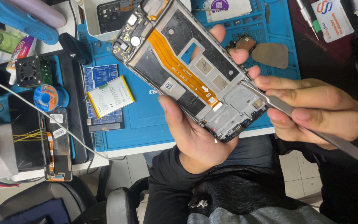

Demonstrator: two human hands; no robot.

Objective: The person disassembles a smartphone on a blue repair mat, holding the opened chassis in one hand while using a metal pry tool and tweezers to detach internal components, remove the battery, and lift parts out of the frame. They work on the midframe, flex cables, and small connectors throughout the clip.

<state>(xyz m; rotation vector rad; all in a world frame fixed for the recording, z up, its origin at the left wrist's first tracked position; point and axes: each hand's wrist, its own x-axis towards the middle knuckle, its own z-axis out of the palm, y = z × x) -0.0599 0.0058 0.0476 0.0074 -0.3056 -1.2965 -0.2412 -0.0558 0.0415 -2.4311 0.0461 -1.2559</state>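
From the head camera, the left hand (195, 132) grips the opened phone (187, 70) from below while the right hand (311, 110) pinches metal tweezers (278, 103) against its lower end, where a slip could likely tear the orange ribbon cable (179, 70).

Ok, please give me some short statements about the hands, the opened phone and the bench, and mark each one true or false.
1. The left hand holds the opened phone from below. True.
2. The right hand holds a screwdriver. False: it holds flat metal tweezers.
3. The tweezers' tip touches the phone's lower end. True.
4. The phone lies flat on the blue mat. False: it is held up above the mat.
5. A loose battery rests on the bench to the left. True.
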